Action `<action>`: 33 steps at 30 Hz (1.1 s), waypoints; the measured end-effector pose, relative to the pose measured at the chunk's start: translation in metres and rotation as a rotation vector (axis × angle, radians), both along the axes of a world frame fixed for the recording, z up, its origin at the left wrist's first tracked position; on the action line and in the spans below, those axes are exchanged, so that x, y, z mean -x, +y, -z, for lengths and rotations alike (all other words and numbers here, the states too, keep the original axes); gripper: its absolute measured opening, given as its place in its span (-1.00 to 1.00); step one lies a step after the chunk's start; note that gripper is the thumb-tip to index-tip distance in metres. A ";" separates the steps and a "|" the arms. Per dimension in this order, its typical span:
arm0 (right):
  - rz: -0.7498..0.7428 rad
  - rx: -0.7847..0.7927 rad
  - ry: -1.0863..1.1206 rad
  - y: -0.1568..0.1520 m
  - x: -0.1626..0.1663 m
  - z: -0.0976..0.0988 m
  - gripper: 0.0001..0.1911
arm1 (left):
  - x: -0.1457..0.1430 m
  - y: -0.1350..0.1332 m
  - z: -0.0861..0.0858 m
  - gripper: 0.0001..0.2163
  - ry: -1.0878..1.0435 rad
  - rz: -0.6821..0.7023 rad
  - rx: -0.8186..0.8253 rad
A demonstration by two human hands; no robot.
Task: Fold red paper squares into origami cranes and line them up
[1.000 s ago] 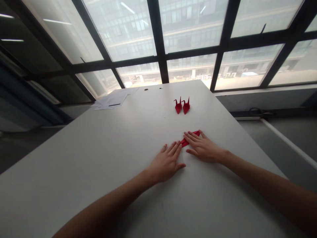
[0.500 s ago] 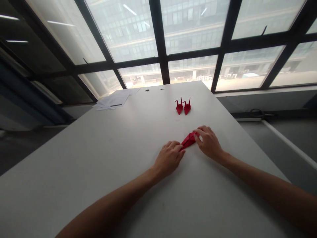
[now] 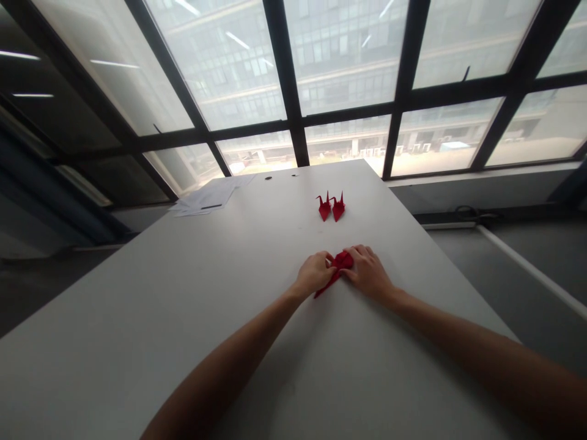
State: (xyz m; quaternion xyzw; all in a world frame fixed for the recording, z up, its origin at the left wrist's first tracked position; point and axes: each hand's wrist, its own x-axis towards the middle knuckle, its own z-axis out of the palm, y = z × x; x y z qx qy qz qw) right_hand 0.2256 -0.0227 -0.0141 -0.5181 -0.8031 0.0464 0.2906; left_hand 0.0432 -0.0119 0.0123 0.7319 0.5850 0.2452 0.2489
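A partly folded piece of red origami paper [image 3: 342, 261] lies on the white table [image 3: 220, 305], its narrow point sticking out toward me. My left hand [image 3: 315, 272] pinches its left edge between thumb and fingers. On the other side, my right hand [image 3: 367, 271] is closed on the paper's right part, fingers over the top and thumb near the middle. My fingers hide parts of the folds. Beyond my hands stand two finished red paper cranes, a left crane [image 3: 324, 209] and a right crane [image 3: 338, 209], side by side.
Loose white sheets [image 3: 206, 194] lie at the table's far left, with a dark pen [image 3: 211, 206] on them. Large windows with a dark frame [image 3: 298, 143] rise behind the table. A white pipe [image 3: 527, 266] runs along the floor to the right.
My left hand has moved from the paper's near tip up to its middle edge. My right hand has come closer to the left hand. The near tip now shows uncovered.
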 end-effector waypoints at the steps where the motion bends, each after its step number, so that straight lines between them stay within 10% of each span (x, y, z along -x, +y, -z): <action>1: 0.010 -0.003 0.014 0.000 0.000 0.001 -0.52 | 0.000 0.000 0.001 -0.85 -0.018 -0.008 0.006; 10: 0.043 0.075 0.533 0.010 0.003 0.001 -0.12 | 0.003 -0.008 0.000 -0.79 -0.482 -0.065 0.023; 16: -0.221 0.521 1.023 0.004 0.008 -0.016 -0.46 | -0.008 -0.015 0.009 -0.73 -1.011 -0.113 0.006; 33: -0.222 0.542 1.159 0.003 0.007 -0.009 -0.74 | -0.016 -0.020 0.015 -0.72 -0.927 -0.005 -0.097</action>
